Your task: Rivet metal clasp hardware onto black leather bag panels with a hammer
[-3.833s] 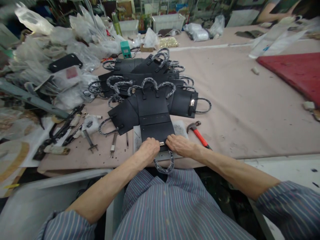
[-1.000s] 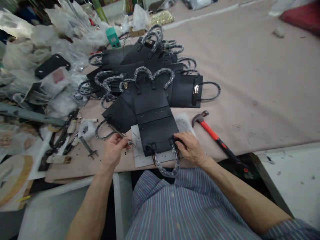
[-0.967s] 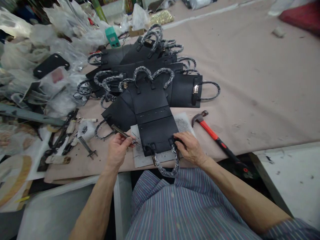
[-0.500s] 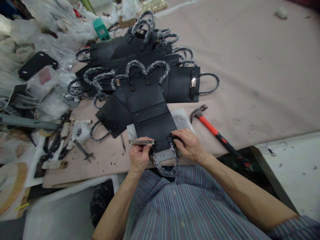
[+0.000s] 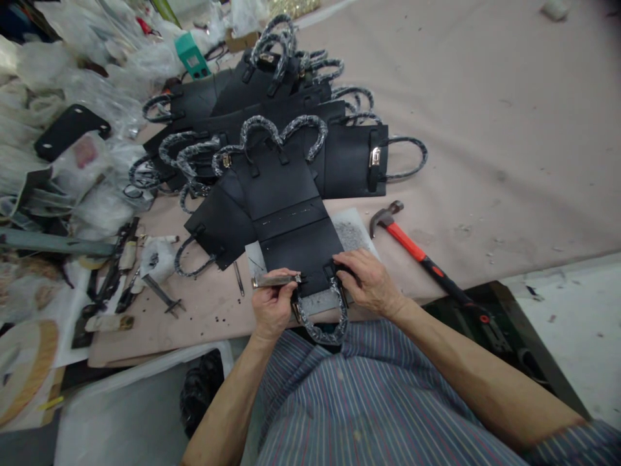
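Note:
A black leather-like bag panel (image 5: 301, 243) lies in front of me, its near end at the table's edge. A handle (image 5: 323, 333) wrapped in clear plastic loops off that end towards my body. In my closed left hand (image 5: 272, 309) is a metal punch (image 5: 275, 281), held nearly level, with dark prongs pointing right over the panel. My right hand (image 5: 371, 281) pinches the panel's right edge beside the handle tab (image 5: 330, 270). A pale board (image 5: 356, 230) with dark specks shows under the panel.
A claw hammer (image 5: 417, 252) with a red and black grip lies to the right. More bag panels (image 5: 356, 162) with wrapped handles are piled behind. Hand tools (image 5: 165, 298) and plastic bags (image 5: 92, 188) crowd the left. Below the table edge stands a whitish bin (image 5: 121, 401).
The view has shifted slightly. The punch has tilted a little in my left hand; my right hand keeps its place at the panel's edge.

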`<state>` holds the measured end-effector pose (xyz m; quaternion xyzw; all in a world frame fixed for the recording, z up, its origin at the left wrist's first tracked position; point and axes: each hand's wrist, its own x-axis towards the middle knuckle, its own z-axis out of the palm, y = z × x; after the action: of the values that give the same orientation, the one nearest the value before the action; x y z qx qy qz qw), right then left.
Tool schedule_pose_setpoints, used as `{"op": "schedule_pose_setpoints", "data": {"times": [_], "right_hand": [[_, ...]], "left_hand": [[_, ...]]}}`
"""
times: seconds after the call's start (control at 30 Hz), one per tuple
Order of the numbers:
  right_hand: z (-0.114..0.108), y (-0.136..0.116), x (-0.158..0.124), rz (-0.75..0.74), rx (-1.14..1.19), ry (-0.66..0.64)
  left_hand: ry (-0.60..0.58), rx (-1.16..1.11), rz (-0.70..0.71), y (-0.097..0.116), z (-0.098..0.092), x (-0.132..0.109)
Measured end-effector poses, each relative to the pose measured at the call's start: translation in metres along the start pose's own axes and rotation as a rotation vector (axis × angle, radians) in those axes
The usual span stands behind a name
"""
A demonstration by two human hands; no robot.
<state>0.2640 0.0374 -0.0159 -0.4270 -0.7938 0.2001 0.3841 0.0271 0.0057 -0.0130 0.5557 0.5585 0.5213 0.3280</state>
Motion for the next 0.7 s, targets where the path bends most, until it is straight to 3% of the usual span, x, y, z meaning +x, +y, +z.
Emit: {"op": "schedule_pose_setpoints", "data": {"times": [0.23,0.43,0.6,0.7], "right_hand": [[0.000,0.000,-0.001,0.010,0.004,0.000],[0.000,0.001,-0.001,0.019,0.017,-0.014],[-0.001,0.002,-0.001,0.018,0.016,-0.018],[0.000,0.001,-0.001,0.011,0.018,-0.011]], "left_hand": [[-0.035,0.116,0.071,-0.002,-0.002,-0.001],[-0.072,0.228,0.269,0.000,0.004,0.002],[-0.085,0.262,0.207,-0.001,0.009,0.002],[-0.094,0.291,0.239,0.000,0.009,0.004]]}}
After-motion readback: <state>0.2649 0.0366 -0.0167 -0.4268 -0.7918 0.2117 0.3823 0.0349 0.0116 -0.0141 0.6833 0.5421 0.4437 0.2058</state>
